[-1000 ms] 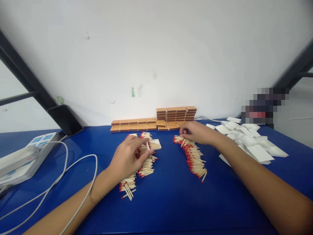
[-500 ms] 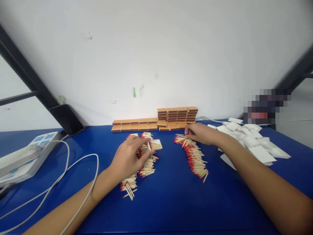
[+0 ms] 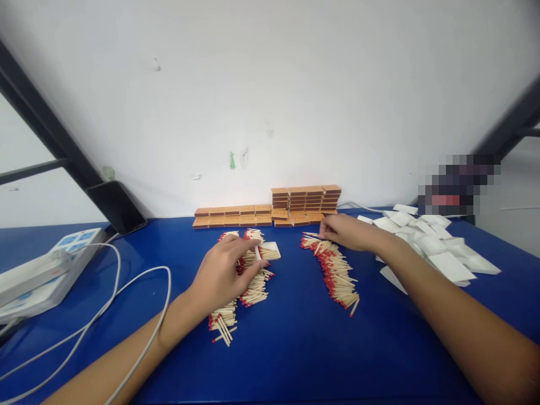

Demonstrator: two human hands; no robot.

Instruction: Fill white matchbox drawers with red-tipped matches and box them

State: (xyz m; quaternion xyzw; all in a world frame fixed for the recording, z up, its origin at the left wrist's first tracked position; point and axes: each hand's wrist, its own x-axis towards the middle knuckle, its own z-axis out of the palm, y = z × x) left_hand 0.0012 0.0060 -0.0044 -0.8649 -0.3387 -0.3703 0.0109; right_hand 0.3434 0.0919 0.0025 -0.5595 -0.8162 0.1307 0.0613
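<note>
Hands apart: left hand (image 3: 221, 275) pinches small white cardboard tray (image 3: 270, 250) over left heap of red-tipped wooden matches (image 3: 253, 287). Right hand (image 3: 348, 232) fingertips on far end of right match row (image 3: 335, 273), grip unclear. Matches light, thin, snap easily, likely roll: pinch mid-shaft, small bundles. Orange matchbox sleeves (image 3: 295, 202) stacked at wall.

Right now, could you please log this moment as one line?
left hand: pinching white tray, over left matches | right hand: touching right matches, far end
</note>
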